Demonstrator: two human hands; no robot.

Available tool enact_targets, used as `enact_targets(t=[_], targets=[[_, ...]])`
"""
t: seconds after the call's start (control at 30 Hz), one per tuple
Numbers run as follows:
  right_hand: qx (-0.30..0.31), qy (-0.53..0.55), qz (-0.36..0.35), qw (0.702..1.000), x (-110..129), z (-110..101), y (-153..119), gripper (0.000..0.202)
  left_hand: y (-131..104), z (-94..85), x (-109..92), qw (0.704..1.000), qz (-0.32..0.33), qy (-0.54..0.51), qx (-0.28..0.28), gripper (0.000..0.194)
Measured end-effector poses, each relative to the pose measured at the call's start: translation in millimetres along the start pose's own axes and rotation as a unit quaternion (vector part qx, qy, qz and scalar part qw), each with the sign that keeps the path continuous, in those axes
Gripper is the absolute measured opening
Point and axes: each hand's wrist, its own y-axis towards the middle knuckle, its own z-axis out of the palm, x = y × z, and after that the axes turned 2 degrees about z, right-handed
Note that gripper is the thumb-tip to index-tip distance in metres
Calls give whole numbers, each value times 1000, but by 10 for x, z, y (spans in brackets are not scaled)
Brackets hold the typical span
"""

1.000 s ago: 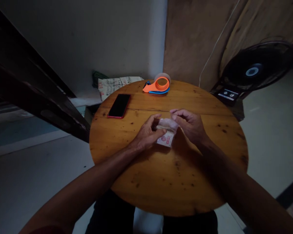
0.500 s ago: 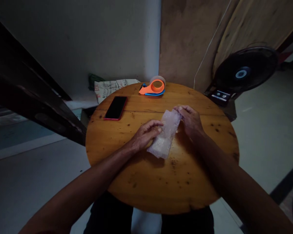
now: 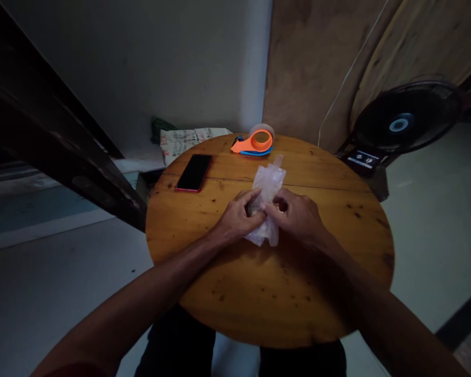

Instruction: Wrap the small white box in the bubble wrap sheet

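Note:
A crumpled piece of bubble wrap (image 3: 267,180), whitish and see-through, is held over the middle of the round wooden table. My left hand (image 3: 241,213) grips its left side, thumb and fingers closed on it. From the right, my right hand (image 3: 296,212) pinches the wrap near its middle, its thumb close to the left thumb. A clear strip (image 3: 278,160) sticks up from the far end. Whether anything lies inside the wrap cannot be made out.
On the wooden table (image 3: 227,283), an orange and blue tape dispenser (image 3: 255,142) stands at the far edge, and a red-edged phone (image 3: 194,173) lies at the left. Beyond are a printed sack (image 3: 190,139) and a black fan (image 3: 400,123).
My right hand has moved from the wrap's far right corner down to its middle. The wrap now stands more upright and looks more gathered. The view has shifted slightly.

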Motion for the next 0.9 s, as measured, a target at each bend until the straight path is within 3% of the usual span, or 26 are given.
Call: enact_targets(t=[0.1,0.23,0.33,0.43,0.57,0.63,0.7,0.83,0.9], targets=[[12,-78,15,997,22,19,-6,21,-12,6,2,996,44,77,12,64],[16,-97,53,994,-182,-50,86,25,-1,-6,64,997,23,70,14,69],[14,-33,85,996,-351,-66,156,22,14,-34,69,999,-31,-14,11,73],[27,128,95,987,-394,-32,174,20,14,-69,19,998,-49,-49,1,66],[61,372,121,918,-318,19,142,25,27,-97,14,998,-27,51,-21,49],[65,399,135,905,-302,43,136,27,49,-98,48,995,-11,98,-29,43],[52,390,138,909,-319,76,144,25,70,-94,75,994,-8,105,-32,29],[-20,360,106,927,-387,136,182,16,73,-84,47,998,-38,33,-23,15],[-29,371,111,922,-412,143,199,13,75,-89,16,998,-38,-14,-57,15]])
